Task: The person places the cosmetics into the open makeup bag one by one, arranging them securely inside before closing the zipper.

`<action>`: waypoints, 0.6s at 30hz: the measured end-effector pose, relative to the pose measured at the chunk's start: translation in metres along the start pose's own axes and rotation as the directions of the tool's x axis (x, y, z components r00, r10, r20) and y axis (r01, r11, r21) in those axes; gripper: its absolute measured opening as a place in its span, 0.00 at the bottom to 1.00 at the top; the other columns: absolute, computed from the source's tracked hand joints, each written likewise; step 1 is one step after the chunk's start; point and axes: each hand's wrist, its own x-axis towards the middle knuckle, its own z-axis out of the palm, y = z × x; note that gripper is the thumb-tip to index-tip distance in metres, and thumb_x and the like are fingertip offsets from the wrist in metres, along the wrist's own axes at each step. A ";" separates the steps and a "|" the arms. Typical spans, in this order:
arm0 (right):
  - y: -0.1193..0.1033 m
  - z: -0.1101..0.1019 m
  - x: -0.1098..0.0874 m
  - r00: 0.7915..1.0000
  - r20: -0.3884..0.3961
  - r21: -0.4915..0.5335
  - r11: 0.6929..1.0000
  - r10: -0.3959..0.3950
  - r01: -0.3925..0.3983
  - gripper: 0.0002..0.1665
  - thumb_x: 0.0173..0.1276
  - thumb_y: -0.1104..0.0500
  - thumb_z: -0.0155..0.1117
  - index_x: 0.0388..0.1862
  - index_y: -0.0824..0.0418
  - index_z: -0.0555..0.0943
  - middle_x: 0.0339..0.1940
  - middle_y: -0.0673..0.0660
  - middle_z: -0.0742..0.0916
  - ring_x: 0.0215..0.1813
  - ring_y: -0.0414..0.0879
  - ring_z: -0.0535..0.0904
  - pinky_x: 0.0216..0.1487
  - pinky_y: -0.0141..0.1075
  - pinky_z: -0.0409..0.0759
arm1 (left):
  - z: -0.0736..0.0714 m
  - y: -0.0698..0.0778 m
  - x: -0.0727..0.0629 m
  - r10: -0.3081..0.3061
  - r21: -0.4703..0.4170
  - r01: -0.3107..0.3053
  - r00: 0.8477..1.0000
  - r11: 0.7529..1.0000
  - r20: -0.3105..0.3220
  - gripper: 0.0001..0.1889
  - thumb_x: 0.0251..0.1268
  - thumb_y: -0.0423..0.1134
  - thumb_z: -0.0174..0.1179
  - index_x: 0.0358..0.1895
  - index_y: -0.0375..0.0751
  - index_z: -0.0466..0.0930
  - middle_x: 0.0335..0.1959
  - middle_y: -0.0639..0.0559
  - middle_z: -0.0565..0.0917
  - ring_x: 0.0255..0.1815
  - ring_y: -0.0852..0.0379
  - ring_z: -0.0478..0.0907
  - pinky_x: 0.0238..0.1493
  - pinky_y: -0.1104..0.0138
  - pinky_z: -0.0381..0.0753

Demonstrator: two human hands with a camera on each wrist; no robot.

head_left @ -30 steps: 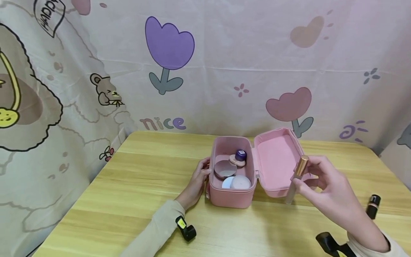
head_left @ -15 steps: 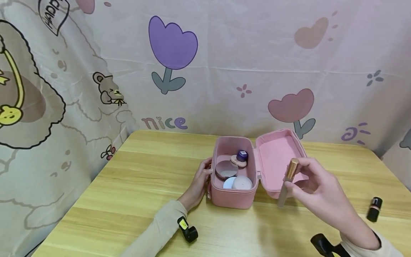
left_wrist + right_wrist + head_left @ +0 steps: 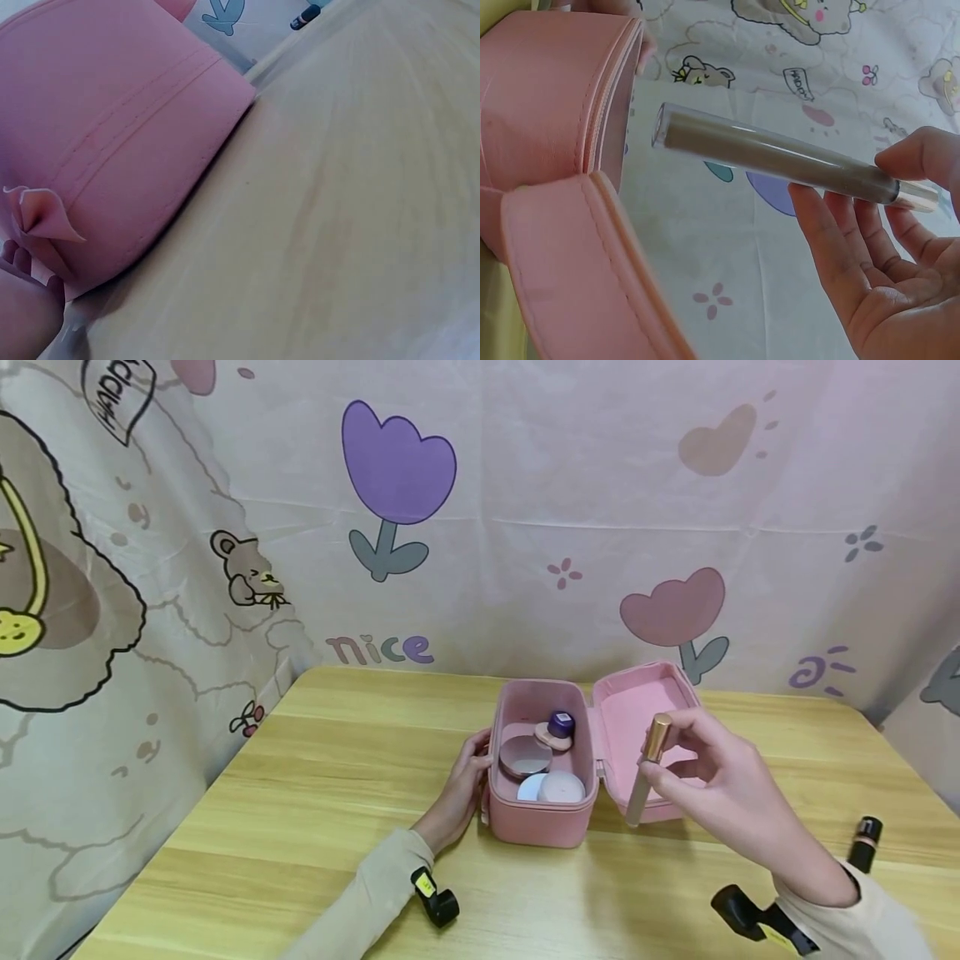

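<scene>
A slim, see-through cylindrical tube with taupe contents [image 3: 780, 156] and a shiny gold cap [image 3: 657, 737] was held in the right hand [image 3: 723, 777], pinched near the cap between the thumb on one side and the fingertips on the other. The tube was held in the air, tilted, with the capped end uppermost, and in the head view it was seen in front of the pink, padded lid [image 3: 626, 727] of a pink, leather-like box-shaped case [image 3: 540, 827]. The lid was laid open to the right of the case.

The outer left side of the case was touched by the left hand [image 3: 453, 802], close to a small pink folded tab [image 3: 49, 217]; whether anything was gripped by its partly hidden fingers could not be told.

Inside the case, a small dark-purple-capped container [image 3: 560, 724] was seen on a flat beige disc [image 3: 550, 742]. Nearer the front, a round, shiny grey-brown compact [image 3: 525, 753] and a pale blue disc [image 3: 529, 787], partly covered by a round whitish container [image 3: 562, 787], were seen.

The case was set on a light wooden tabletop [image 3: 337, 752], where a black cylinder with a pinkish band [image 3: 866, 843] was partly hidden by the right sleeve [image 3: 862, 914].
</scene>
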 end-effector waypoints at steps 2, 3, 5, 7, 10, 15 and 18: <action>0.000 0.003 0.001 1.000 -0.005 0.012 1.000 -0.010 0.010 0.23 0.51 0.82 0.64 0.44 0.67 0.75 0.31 0.53 0.79 0.31 0.40 0.80 0.35 0.28 0.80 | 0.000 0.000 0.000 0.005 0.004 -0.005 1.000 1.000 -0.002 0.33 0.63 0.41 0.45 0.72 0.32 0.52 0.70 0.31 0.55 0.71 0.40 0.53 0.70 0.54 0.47; 0.000 0.004 0.002 1.000 -0.006 0.018 1.000 -0.011 0.011 0.22 0.51 0.82 0.64 0.44 0.68 0.75 0.31 0.53 0.79 0.30 0.40 0.80 0.35 0.28 0.80 | 0.000 0.000 -0.001 0.008 0.004 -0.008 1.000 1.000 -0.003 0.33 0.63 0.41 0.45 0.72 0.32 0.52 0.70 0.31 0.55 0.71 0.40 0.53 0.70 0.54 0.47; 0.000 0.006 0.004 1.000 -0.004 0.010 1.000 0.000 0.001 0.22 0.52 0.81 0.64 0.44 0.68 0.74 0.31 0.53 0.79 0.30 0.40 0.80 0.35 0.29 0.80 | 0.000 0.000 0.000 0.010 0.005 -0.010 1.000 1.000 0.002 0.33 0.64 0.41 0.44 0.72 0.32 0.52 0.70 0.31 0.55 0.71 0.40 0.53 0.70 0.54 0.47; 0.000 0.007 0.007 1.000 -0.005 -0.001 1.000 0.006 -0.006 0.21 0.52 0.80 0.64 0.44 0.67 0.74 0.31 0.53 0.79 0.30 0.40 0.80 0.35 0.30 0.81 | 0.000 -0.001 0.000 0.011 0.004 -0.011 1.000 1.000 0.006 0.33 0.64 0.40 0.44 0.72 0.32 0.52 0.70 0.31 0.55 0.71 0.40 0.53 0.70 0.54 0.47; 0.000 0.008 0.013 1.000 -0.002 -0.025 1.000 0.018 -0.018 0.20 0.53 0.79 0.65 0.43 0.66 0.75 0.31 0.53 0.78 0.32 0.40 0.80 0.35 0.30 0.81 | 0.000 -0.001 0.000 0.012 0.006 -0.012 1.000 1.000 0.006 0.33 0.64 0.41 0.44 0.72 0.32 0.52 0.70 0.31 0.55 0.71 0.39 0.53 0.70 0.54 0.47; 0.003 0.012 0.025 0.999 0.022 -0.016 0.999 0.039 -0.039 0.18 0.55 0.77 0.65 0.42 0.65 0.75 0.35 0.54 0.77 0.36 0.41 0.79 0.35 0.30 0.81 | 0.000 0.000 0.000 0.008 0.011 -0.008 1.000 1.000 0.011 0.33 0.64 0.41 0.44 0.72 0.32 0.51 0.70 0.31 0.55 0.71 0.39 0.53 0.70 0.54 0.47; 0.003 0.016 0.033 0.999 0.033 -0.001 0.999 0.036 -0.036 0.18 0.55 0.77 0.65 0.43 0.65 0.76 0.36 0.54 0.78 0.37 0.42 0.79 0.36 0.30 0.80 | 0.000 0.001 0.000 0.005 0.010 -0.005 1.000 1.000 0.009 0.34 0.64 0.41 0.45 0.72 0.32 0.51 0.70 0.31 0.55 0.71 0.38 0.53 0.70 0.55 0.48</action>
